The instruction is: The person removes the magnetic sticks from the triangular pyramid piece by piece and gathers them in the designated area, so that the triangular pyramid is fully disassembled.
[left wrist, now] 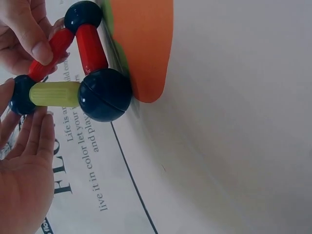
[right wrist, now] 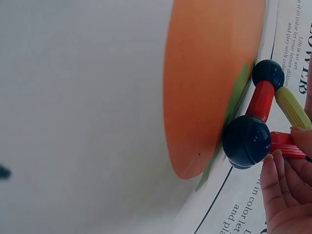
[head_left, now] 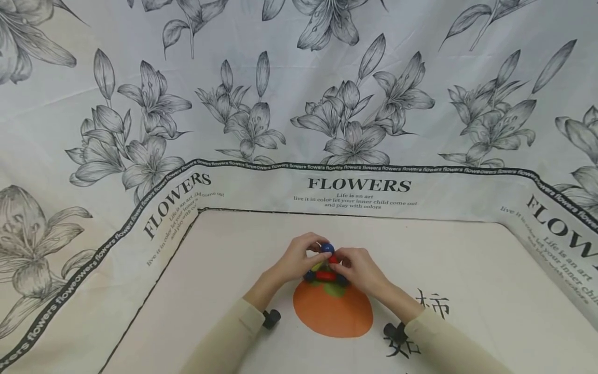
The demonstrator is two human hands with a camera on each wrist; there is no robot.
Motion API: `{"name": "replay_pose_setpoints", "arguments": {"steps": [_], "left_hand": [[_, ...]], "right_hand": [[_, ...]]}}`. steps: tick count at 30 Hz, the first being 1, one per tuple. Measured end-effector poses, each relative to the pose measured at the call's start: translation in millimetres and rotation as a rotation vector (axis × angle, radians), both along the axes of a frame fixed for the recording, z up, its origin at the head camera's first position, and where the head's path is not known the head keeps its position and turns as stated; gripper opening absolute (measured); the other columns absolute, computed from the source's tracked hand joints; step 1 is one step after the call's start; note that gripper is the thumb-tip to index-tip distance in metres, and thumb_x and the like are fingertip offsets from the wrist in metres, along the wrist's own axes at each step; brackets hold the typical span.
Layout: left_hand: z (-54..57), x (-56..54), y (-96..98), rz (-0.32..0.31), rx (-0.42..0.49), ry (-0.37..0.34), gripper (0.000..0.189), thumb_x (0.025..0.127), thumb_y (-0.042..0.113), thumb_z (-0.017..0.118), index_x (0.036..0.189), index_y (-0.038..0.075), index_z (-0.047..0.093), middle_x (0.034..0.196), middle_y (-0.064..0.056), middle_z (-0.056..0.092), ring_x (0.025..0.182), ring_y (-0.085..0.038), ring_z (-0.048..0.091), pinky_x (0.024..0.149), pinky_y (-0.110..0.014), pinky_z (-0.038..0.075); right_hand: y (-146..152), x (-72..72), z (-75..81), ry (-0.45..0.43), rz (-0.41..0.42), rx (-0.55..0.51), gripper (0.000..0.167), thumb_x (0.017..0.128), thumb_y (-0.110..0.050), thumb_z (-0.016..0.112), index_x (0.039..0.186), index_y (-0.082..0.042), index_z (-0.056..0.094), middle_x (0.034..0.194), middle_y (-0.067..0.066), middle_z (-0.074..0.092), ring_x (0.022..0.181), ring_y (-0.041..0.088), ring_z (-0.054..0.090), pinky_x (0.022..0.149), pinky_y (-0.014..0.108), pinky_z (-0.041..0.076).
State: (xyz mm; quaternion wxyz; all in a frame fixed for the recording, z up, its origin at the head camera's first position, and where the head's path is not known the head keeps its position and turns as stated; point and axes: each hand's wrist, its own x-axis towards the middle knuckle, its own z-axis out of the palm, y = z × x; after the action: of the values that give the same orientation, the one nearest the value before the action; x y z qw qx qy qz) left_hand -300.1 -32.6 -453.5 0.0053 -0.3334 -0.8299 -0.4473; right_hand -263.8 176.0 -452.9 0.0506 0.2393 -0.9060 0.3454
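Observation:
My left hand (head_left: 299,256) holds the dark blue ball (head_left: 327,248) at the top of a triangle of rods and balls. With thumb and fingers, my right hand (head_left: 361,267) pinches the sloping red rod (left wrist: 54,52) just below that ball. A yellow-green rod (left wrist: 56,94) forms the other slope. Along the bottom, another red rod (head_left: 325,276) joins two larger-looking blue balls, one on the left (left wrist: 105,95) and one on the right (right wrist: 246,140). In the right wrist view the top ball is mostly out of frame.
Under the triangle lies a flat printed orange fruit (head_left: 333,311) with green leaves (head_left: 334,289). Black written characters (head_left: 432,304) mark the pale tabletop on the right. A flower-printed cloth (head_left: 252,187) rises around the table edges. Black devices (head_left: 271,319) sit at both wrists.

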Motion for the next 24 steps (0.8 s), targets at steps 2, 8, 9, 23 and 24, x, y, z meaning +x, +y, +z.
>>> {"name": "replay_pose_setpoints", "arguments": {"steps": [2, 8, 9, 23, 24], "left_hand": [[1.6, 0.3, -0.9, 0.003, -0.012, -0.003, 0.028, 0.1, 0.021, 0.07, 0.125, 0.01, 0.067, 0.116, -0.002, 0.065, 0.1, -0.011, 0.065, 0.097, -0.034, 0.054], [2.1, -2.7, -7.3, 0.046, 0.002, -0.014, 0.027, 0.101, 0.023, 0.068, 0.124, 0.01, 0.065, 0.117, -0.003, 0.066, 0.103, -0.015, 0.067, 0.095, -0.034, 0.054], [1.6, -3.5, -8.5, 0.052, 0.004, -0.019, 0.027, 0.101, 0.024, 0.067, 0.124, 0.01, 0.065, 0.117, -0.003, 0.066, 0.104, -0.015, 0.067, 0.095, -0.034, 0.054], [-3.4, -10.6, -42.9, 0.163, -0.047, -0.045, 0.028, 0.103, 0.029, 0.063, 0.124, 0.011, 0.065, 0.114, -0.001, 0.07, 0.104, -0.016, 0.067, 0.093, -0.033, 0.055], [-4.1, -10.4, -45.8, 0.168, -0.053, -0.057, 0.028, 0.103, 0.029, 0.063, 0.124, 0.011, 0.065, 0.115, -0.001, 0.07, 0.105, -0.016, 0.067, 0.094, -0.033, 0.055]], "right_hand": [[0.1, 0.3, -0.1, 0.003, 0.005, 0.009, 0.012, 0.094, -0.013, 0.075, 0.105, -0.007, 0.075, 0.081, -0.008, 0.064, 0.068, 0.011, 0.054, 0.058, 0.024, 0.048], [4.2, 2.5, 2.7, 0.003, 0.004, 0.029, 0.008, 0.093, -0.012, 0.075, 0.101, -0.007, 0.074, 0.079, -0.006, 0.065, 0.069, 0.011, 0.056, 0.059, 0.024, 0.05], [5.3, 3.0, 3.0, 0.001, 0.001, 0.028, 0.009, 0.093, -0.011, 0.076, 0.1, -0.008, 0.073, 0.079, -0.006, 0.066, 0.069, 0.011, 0.057, 0.06, 0.024, 0.051], [27.9, 8.6, 8.9, -0.037, -0.002, 0.045, 0.008, 0.092, -0.012, 0.077, 0.099, -0.009, 0.073, 0.088, -0.005, 0.071, 0.079, 0.009, 0.066, 0.074, 0.025, 0.058], [29.5, 8.3, 9.1, -0.04, 0.002, 0.046, 0.008, 0.092, -0.012, 0.077, 0.099, -0.01, 0.072, 0.087, -0.005, 0.07, 0.079, 0.009, 0.066, 0.074, 0.025, 0.057]]}}
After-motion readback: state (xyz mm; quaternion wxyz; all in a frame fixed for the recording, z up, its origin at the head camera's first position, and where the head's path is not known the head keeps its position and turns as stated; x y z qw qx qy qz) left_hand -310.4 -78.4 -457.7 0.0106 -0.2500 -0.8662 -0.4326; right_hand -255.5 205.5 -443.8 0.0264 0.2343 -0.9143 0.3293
